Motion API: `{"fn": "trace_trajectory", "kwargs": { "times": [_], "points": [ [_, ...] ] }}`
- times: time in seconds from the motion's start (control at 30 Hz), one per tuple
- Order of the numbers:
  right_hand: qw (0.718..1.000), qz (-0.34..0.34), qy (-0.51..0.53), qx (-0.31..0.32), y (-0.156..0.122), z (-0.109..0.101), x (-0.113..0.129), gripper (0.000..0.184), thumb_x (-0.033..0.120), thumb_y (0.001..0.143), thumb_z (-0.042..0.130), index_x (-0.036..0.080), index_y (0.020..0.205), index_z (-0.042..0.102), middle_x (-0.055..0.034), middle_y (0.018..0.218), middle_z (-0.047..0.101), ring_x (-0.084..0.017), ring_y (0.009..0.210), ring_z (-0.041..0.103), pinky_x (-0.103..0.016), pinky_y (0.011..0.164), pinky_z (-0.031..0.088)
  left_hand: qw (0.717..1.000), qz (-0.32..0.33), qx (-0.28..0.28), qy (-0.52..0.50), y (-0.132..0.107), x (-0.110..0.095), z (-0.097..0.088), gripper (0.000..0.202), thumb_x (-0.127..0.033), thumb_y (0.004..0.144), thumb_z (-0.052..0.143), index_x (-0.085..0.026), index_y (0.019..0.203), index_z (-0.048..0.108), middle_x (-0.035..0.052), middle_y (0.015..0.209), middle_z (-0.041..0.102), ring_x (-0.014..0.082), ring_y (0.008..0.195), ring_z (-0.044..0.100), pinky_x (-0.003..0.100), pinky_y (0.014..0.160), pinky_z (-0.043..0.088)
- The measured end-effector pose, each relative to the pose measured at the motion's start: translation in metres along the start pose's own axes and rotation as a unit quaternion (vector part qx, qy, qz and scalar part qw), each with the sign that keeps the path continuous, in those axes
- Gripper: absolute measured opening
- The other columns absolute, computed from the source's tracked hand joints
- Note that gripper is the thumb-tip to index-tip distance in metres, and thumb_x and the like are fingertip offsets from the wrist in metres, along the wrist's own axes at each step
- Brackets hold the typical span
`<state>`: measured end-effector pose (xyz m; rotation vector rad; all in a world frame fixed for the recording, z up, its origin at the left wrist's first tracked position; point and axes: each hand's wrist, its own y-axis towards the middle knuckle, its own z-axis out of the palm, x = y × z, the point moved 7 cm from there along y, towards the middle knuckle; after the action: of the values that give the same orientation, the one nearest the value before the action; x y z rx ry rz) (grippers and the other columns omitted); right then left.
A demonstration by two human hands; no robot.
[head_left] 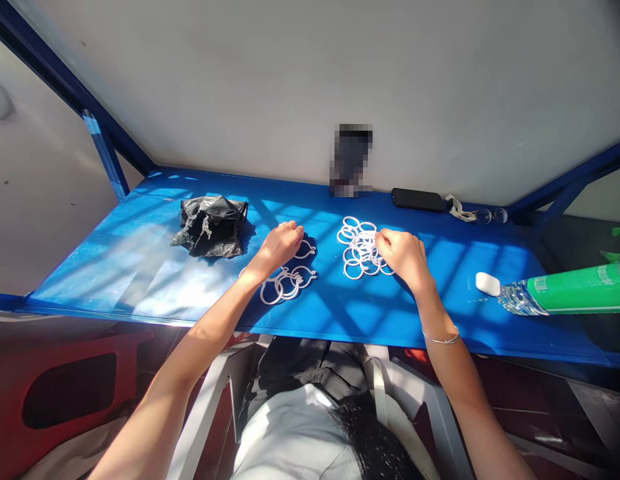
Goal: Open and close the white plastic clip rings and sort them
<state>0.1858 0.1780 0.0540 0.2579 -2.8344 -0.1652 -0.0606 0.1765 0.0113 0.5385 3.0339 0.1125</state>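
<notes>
My left hand (283, 245) is closed, its fingers bent down over a white plastic curtain ring (305, 249) whose edge shows beside the fingertips. Just nearer to me, several more white rings (273, 291) with small eyelets overlap on the blue table. My right hand (404, 257) is closed in a pinch at the right side of a larger heap of the same rings (353, 269). Its fingertips touch a ring there, though the exact grip is partly hidden. A strip of bare table lies between the two groups of rings.
A crumpled black plastic bag (215, 230) sits left on the blue table (335, 317). Along the back are a blurred-out dark object (351, 160), a black phone (418, 199) and a pale strap (460, 210). Right are a white case (488, 284) and a green-labelled bottle (580, 288), lying sideways.
</notes>
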Motion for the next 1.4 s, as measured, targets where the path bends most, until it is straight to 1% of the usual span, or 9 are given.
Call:
{"fn": "trace_trajectory", "kwargs": {
  "times": [0.17, 0.3, 0.43, 0.6, 0.77, 0.9, 1.0, 1.17, 1.4],
  "points": [
    [0.999, 0.013, -0.003, -0.031, 0.0, -0.006, -0.004, 0.039, 0.038, 0.094, 0.045, 0.02, 0.061, 0.038, -0.0027, 0.056, 0.048, -0.014, 0.055, 0.035, -0.031, 0.056, 0.018, 0.997, -0.005, -0.024, -0.078, 0.001, -0.006, -0.01, 0.014, -0.012, 0.091, 0.048, -0.014, 0.095, 0.061, 0.0061, 0.082, 0.066, 0.0166, 0.068, 0.06, 0.026, 0.06, 0.041],
    [0.994, -0.002, 0.083, -0.067, 0.0, -0.011, -0.001, 0.042, 0.042, 0.097, 0.04, 0.02, 0.061, 0.046, -0.0041, 0.058, 0.053, -0.015, 0.055, 0.042, -0.03, 0.055, 0.021, 0.986, 0.003, -0.113, -0.121, -0.002, -0.009, -0.022, 0.009, -0.015, 0.091, 0.051, -0.016, 0.096, 0.059, 0.0019, 0.075, 0.064, 0.0135, 0.061, 0.056, 0.024, 0.057, 0.038],
    [0.966, -0.041, 0.257, -0.003, -0.004, 0.009, 0.015, 0.052, 0.054, 0.098, 0.037, 0.019, 0.064, 0.056, -0.0019, 0.052, 0.05, -0.016, 0.051, 0.045, -0.029, 0.053, 0.03, 0.969, 0.038, -0.217, -0.107, -0.01, -0.022, -0.034, 0.011, -0.016, 0.094, 0.046, -0.017, 0.09, 0.057, -0.0006, 0.069, 0.06, 0.0115, 0.056, 0.053, 0.023, 0.055, 0.036],
    [0.887, -0.047, 0.441, 0.129, -0.015, 0.049, 0.043, 0.063, 0.073, 0.094, 0.038, 0.019, 0.069, 0.06, 0.0, 0.05, 0.05, -0.014, 0.048, 0.047, -0.029, 0.053, 0.039, 0.941, 0.112, -0.32, -0.015, -0.024, -0.05, -0.044, 0.026, -0.016, 0.098, 0.039, -0.018, 0.076, 0.054, 0.0, 0.064, 0.058, 0.0122, 0.058, 0.055, 0.024, 0.058, 0.039],
    [0.823, -0.009, 0.532, 0.2, -0.018, 0.07, 0.052, 0.062, 0.08, 0.084, 0.049, 0.021, 0.068, 0.053, 0.0026, 0.051, 0.045, -0.012, 0.044, 0.038, -0.028, 0.044, 0.031, 0.96, 0.123, -0.252, -0.019, -0.023, -0.065, -0.035, 0.03, -0.019, 0.099, 0.035, -0.019, 0.08, 0.058, 0.0025, 0.066, 0.059, 0.0143, 0.062, 0.058, 0.027, 0.063, 0.042],
    [0.823, -0.019, 0.543, 0.164, -0.014, 0.065, 0.049, 0.062, 0.082, 0.078, 0.055, 0.021, 0.066, 0.05, 0.0034, 0.056, 0.043, -0.01, 0.046, 0.035, -0.027, 0.044, 0.029, 0.956, 0.101, -0.235, -0.143, -0.024, -0.063, -0.037, 0.026, -0.031, 0.098, 0.041, -0.018, 0.087, 0.061, 0.0039, 0.072, 0.062, 0.0141, 0.065, 0.059, 0.026, 0.064, 0.045],
    [0.851, -0.038, 0.512, 0.112, -0.015, 0.055, 0.045, 0.057, 0.077, 0.085, 0.054, 0.021, 0.071, 0.052, 0.0013, 0.064, 0.049, -0.012, 0.052, 0.04, -0.027, 0.048, 0.033, 0.93, 0.07, -0.214, -0.292, -0.023, -0.055, -0.038, 0.03, -0.045, 0.093, 0.05, -0.017, 0.098, 0.06, 0.003, 0.076, 0.063, 0.0134, 0.064, 0.057, 0.024, 0.061, 0.045],
    [0.885, -0.096, 0.446, 0.093, -0.023, 0.041, 0.052, 0.046, 0.063, 0.097, 0.046, 0.021, 0.079, 0.055, 0.0014, 0.064, 0.049, -0.014, 0.056, 0.045, -0.03, 0.055, 0.035, 0.892, 0.022, -0.074, -0.445, -0.015, -0.053, -0.024, 0.033, -0.048, 0.094, 0.048, -0.018, 0.09, 0.058, -0.0014, 0.065, 0.057, 0.0117, 0.057, 0.048, 0.023, 0.055, 0.038],
    [0.84, -0.078, 0.521, 0.131, -0.025, 0.051, 0.056, 0.047, 0.066, 0.096, 0.045, 0.023, 0.079, 0.047, 0.0026, 0.063, 0.046, -0.014, 0.054, 0.041, -0.03, 0.053, 0.033, 0.819, 0.018, 0.033, -0.572, -0.013, -0.064, -0.01, 0.04, -0.056, 0.091, 0.042, -0.019, 0.078, 0.046, -0.0045, 0.058, 0.043, 0.0101, 0.052, 0.038, 0.023, 0.051, 0.029]
  ]
}}
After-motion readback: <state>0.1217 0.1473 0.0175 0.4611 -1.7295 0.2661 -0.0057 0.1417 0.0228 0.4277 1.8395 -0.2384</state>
